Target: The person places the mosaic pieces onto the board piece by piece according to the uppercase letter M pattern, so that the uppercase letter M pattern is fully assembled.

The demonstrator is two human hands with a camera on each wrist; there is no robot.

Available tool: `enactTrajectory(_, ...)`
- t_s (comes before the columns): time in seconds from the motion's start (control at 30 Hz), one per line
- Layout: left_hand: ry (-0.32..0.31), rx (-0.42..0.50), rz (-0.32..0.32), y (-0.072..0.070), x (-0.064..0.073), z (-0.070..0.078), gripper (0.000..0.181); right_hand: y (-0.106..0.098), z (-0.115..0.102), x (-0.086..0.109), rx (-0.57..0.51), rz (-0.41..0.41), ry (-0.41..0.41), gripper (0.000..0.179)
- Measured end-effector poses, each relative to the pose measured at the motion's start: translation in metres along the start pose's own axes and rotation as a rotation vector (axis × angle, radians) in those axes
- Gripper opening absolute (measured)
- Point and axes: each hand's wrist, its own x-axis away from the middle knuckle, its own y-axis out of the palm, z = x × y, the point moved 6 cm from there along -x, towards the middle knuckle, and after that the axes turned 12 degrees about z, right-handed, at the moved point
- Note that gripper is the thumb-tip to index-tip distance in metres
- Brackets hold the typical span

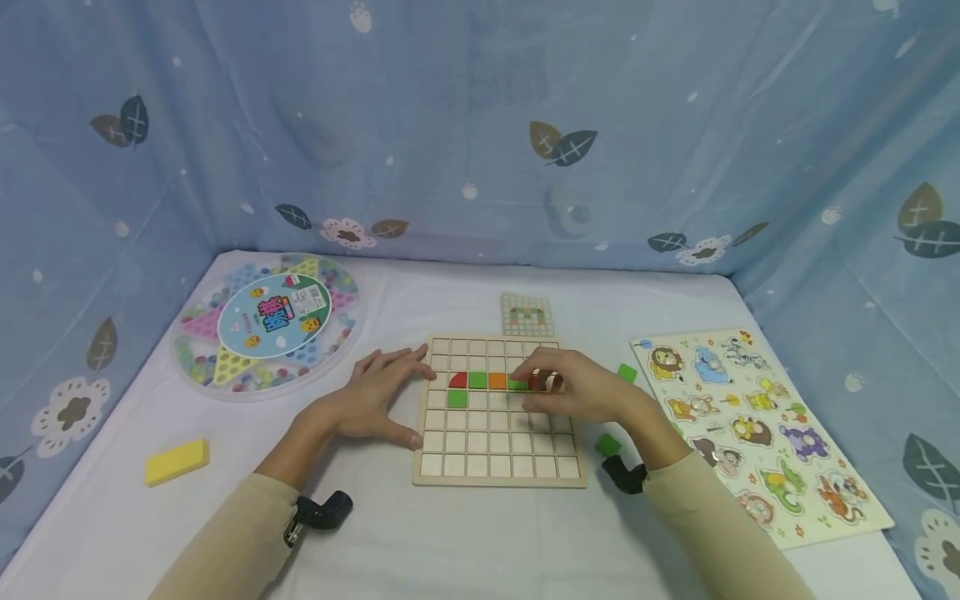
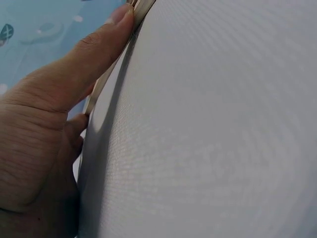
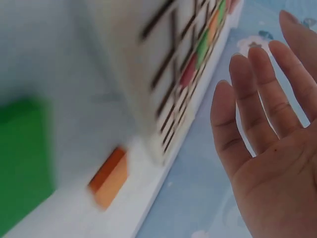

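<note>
A wooden grid board (image 1: 498,442) lies on the white table. One row holds a red rounded tile (image 1: 458,381), a green tile (image 1: 477,380), an orange tile (image 1: 497,381), another green tile (image 1: 517,384) and a red tile (image 1: 533,382) partly behind fingers. Below the first sits a green tile (image 1: 457,399). My left hand (image 1: 375,398) touches the board's left edge with thumb and fingertips. Over the row's right end hovers my right hand (image 1: 576,385); the right wrist view shows its fingers extended, with nothing held.
A small pattern card (image 1: 527,323) lies behind the board. Right of it are green blocks (image 1: 608,446), an orange block (image 3: 110,178) and an animal puzzle board (image 1: 750,425). At left are a round marble-game box (image 1: 273,317) and a yellow block (image 1: 177,462).
</note>
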Motion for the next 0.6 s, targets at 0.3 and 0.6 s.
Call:
enactTrajectory(0.3, 0.001, -0.014, 0.003, 0.001, 0.0, -0.002, 0.091, -0.014, 0.022, 0.025, -0.019, 0.054, 0.032, 0.035)
enactTrajectory(0.6, 0.003, -0.01, 0.01, 0.001, 0.001, 0.0, 0.091, -0.025, 0.034, 0.041, 0.014, 0.094, 0.031, 0.033)
